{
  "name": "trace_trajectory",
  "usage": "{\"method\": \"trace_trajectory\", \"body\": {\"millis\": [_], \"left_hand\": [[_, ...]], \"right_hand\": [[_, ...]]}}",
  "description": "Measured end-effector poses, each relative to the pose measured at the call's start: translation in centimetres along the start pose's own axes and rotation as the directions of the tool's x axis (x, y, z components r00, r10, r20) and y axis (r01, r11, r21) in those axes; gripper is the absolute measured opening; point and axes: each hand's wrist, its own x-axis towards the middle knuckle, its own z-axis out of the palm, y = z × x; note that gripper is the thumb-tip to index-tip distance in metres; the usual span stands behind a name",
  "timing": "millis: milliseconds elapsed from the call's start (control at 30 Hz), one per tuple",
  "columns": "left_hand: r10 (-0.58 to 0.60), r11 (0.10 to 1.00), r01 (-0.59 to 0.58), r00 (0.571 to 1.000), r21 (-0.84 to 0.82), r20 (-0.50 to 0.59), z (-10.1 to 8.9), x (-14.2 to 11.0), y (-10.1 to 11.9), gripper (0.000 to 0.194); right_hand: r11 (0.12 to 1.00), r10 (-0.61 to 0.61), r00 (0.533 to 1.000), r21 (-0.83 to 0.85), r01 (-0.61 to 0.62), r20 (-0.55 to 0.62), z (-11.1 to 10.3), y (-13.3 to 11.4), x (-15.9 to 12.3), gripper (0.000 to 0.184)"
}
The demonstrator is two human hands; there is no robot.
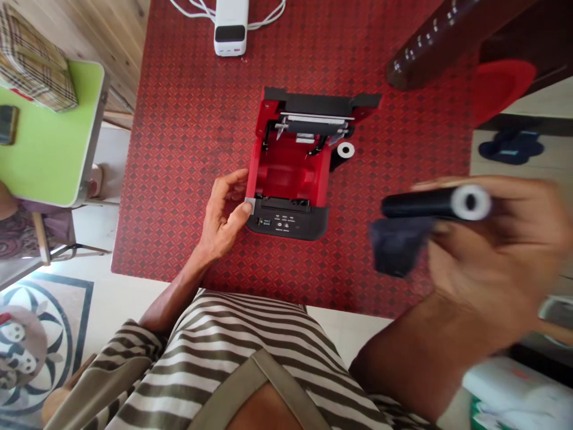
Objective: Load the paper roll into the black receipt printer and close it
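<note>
A red and black label printer sits on the red patterned table with its lid raised, the red inside bare to view. My left hand grips its front left side, thumb on the grey corner piece and fingers along the outer wall. Off to the right, my right hand is closed around a black ribbon roll with a white core. Below it hangs a loose dark flap, blurred by motion. A second black roll with a white core stands against the printer's right side.
A white power bank with white cables lies at the table's back. A dark brown glossy object and a red stool are at the far right. A green side table holds a plaid bag.
</note>
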Motion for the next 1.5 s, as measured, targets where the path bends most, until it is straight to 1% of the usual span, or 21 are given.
{"method": "trace_trajectory", "body": {"millis": [33, 67, 100, 167, 267, 433, 567, 600, 667, 733, 767, 833, 867, 933, 967, 1033, 1100, 1200, 1300, 1400, 1500], "left_hand": [[0.012, 1.000, -0.012, 1.000, 0.007, 0.000, -0.1, 0.1, -0.1, 0.066], [0.023, 1.000, -0.023, 1.000, 0.015, 0.004, -0.2, 0.1, -0.1, 0.065], [0.036, 0.999, -0.036, 0.999, 0.023, 0.010, -0.4, 0.2, -0.1, 0.065], [0.063, 0.998, -0.064, 0.998, 0.029, 0.020, -0.5, 0.5, 0.0, 0.063], [0.096, 0.995, -0.097, 0.995, 0.022, 0.011, -0.6, 0.7, 0.1, 0.060], [0.087, 0.996, -0.087, 0.996, 0.025, 0.019, -0.6, 0.8, 0.0, 0.063], [0.080, 0.997, -0.080, 0.997, 0.016, 0.010, -0.5, 0.7, 0.0, 0.062], [0.077, 0.997, -0.077, 0.997, 0.014, 0.007, -0.5, 0.7, 0.0, 0.062], [0.061, 0.998, -0.061, 0.998, 0.016, 0.006, -0.6, 0.6, 0.1, 0.063], [0.043, 0.999, -0.044, 0.999, 0.020, 0.012, -0.6, 0.6, 0.4, 0.064], [0.038, 0.999, -0.038, 0.999, 0.017, 0.017, -0.6, 0.6, 0.5, 0.064], [0.036, 0.999, -0.036, 0.999, 0.003, 0.027, -0.6, 0.6, 0.8, 0.063], [0.037, 0.999, -0.037, 0.999, -0.003, 0.029, -0.6, 0.6, 0.8, 0.063], [0.040, 0.999, -0.040, 0.999, -0.003, 0.027, -0.6, 0.6, 0.9, 0.063], [0.041, 0.999, -0.041, 0.999, 0.003, 0.022, -0.6, 0.6, 0.9, 0.063], [0.039, 0.999, -0.039, 0.999, 0.023, 0.011, -0.6, 0.5, 0.8, 0.065], [0.036, 0.999, -0.037, 0.999, 0.036, 0.013, -0.6, 0.4, 0.6, 0.066], [0.041, 0.999, -0.042, 0.999, 0.031, 0.022, -0.6, 0.3, 0.4, 0.064], [0.032, 0.999, -0.032, 0.999, 0.023, 0.017, -0.5, 0.2, 0.3, 0.064], [0.020, 1.000, -0.021, 1.000, 0.006, 0.024, -0.4, 0.1, 0.3, 0.067], [0.017, 1.000, -0.017, 1.000, 0.018, 0.018, -0.4, 0.1, 0.3, 0.068]], "right_hand": [[0.996, 0.052, 0.995, 0.080, -0.045, -0.090, 0.6, 1.1, -0.1, 0.037], [0.982, 0.126, 0.987, 0.154, -0.111, -0.097, 1.3, 2.1, 0.0, 0.031], [0.971, 0.158, 0.984, 0.195, -0.139, -0.085, 2.0, 3.1, 0.2, 0.030], [0.959, 0.189, 0.982, 0.214, -0.186, 0.005, 3.3, 4.8, 0.6, 0.033], [0.957, 0.186, 0.978, 0.209, -0.202, 0.094, 4.7, 6.4, 0.9, 0.034], [0.947, 0.200, 0.956, 0.209, -0.245, 0.215, 5.6, 6.9, 0.7, 0.033], [0.962, 0.191, 0.948, 0.146, -0.232, 0.254, 5.5, 6.3, 0.3, 0.037], [0.964, 0.194, 0.945, 0.127, -0.233, 0.265, 5.2, 6.1, 0.2, 0.040], [0.956, 0.217, 0.936, 0.133, -0.261, 0.276, 4.3, 5.7, 0.0, 0.052], [0.938, 0.247, 0.934, 0.177, -0.297, 0.257, 3.2, 5.6, 0.2, 0.063], [0.933, 0.258, 0.940, 0.196, -0.303, 0.225, 2.6, 5.8, 0.5, 0.065], [0.937, 0.264, 0.957, 0.203, -0.284, 0.121, 1.9, 6.5, 1.7, 0.056], [0.943, 0.262, 0.963, 0.194, -0.269, 0.064, 2.0, 7.1, 2.6, 0.050], [0.952, 0.259, 0.965, 0.180, -0.249, -0.032, 2.9, 8.4, 4.7, 0.045], [0.954, 0.257, 0.964, 0.177, -0.243, -0.060, 3.7, 9.0, 5.8, 0.051], [0.956, 0.248, 0.966, 0.178, -0.232, -0.071, 5.7, 9.9, 7.7, 0.062], [0.962, 0.227, 0.971, 0.168, -0.213, -0.070, 7.6, 10.3, 8.9, 0.063], [0.973, 0.202, 0.976, 0.130, -0.190, -0.081, 9.2, 10.1, 9.6, 0.048], [0.977, 0.196, 0.975, 0.102, -0.186, -0.103, 9.3, 9.6, 9.8, 0.035], [0.979, 0.189, 0.973, 0.098, -0.177, -0.130, 7.9, 7.9, 9.4, 0.033], [0.984, 0.143, 0.983, 0.123, -0.129, -0.119, 4.9, 4.2, 7.9, 0.029]]}}
